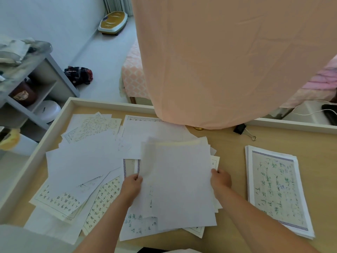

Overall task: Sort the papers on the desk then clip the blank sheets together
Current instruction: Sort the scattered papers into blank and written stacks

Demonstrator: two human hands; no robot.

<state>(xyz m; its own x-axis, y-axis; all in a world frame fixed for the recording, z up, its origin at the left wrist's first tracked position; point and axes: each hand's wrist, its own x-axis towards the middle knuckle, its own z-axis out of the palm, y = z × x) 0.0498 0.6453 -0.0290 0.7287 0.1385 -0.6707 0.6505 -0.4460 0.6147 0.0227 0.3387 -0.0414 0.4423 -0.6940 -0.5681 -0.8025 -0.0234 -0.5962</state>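
A sheaf of blank white sheets (180, 179) is gripped at its side edges by the left hand (132, 186) and right hand (220, 180) above scattered papers (82, 161) on the desk (231, 148); faint writing possibly shows through.

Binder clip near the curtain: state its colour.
The binder clip is black with silvery wire handles; the head view shows it.

Bare desk (229, 143) lies open between the scattered papers (87, 161) and the written stack (277, 189). A hanging cloth (228, 61) blocks the far edge beside the binder clip (242, 129).
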